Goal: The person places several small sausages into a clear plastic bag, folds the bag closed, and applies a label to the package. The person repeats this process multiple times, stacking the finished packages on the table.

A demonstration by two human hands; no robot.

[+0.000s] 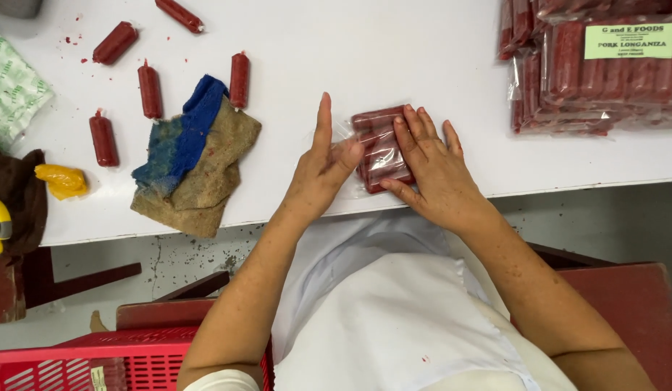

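While both hands press on it, a clear plastic bag of red sausages lies flat near the front edge of the white desk, directly before the person. The left hand stands on its edge against the bag's left side, fingers straight and together, thumb bent onto the plastic. The right hand lies palm down with fingers spread over the bag's right half, gripping nothing, only pushing. The sausages inside sit side by side in a tidy row, so filling looks done for this pack; judging by the loose plastic at its left end, flattening and closing remain. At the far right, a stack of finished sausage packs with a green label rests on the desk. To the left, six loose sausages lie scattered and unbagged around a blue and tan rag, so more packing seems left. A red crate sits below the desk.
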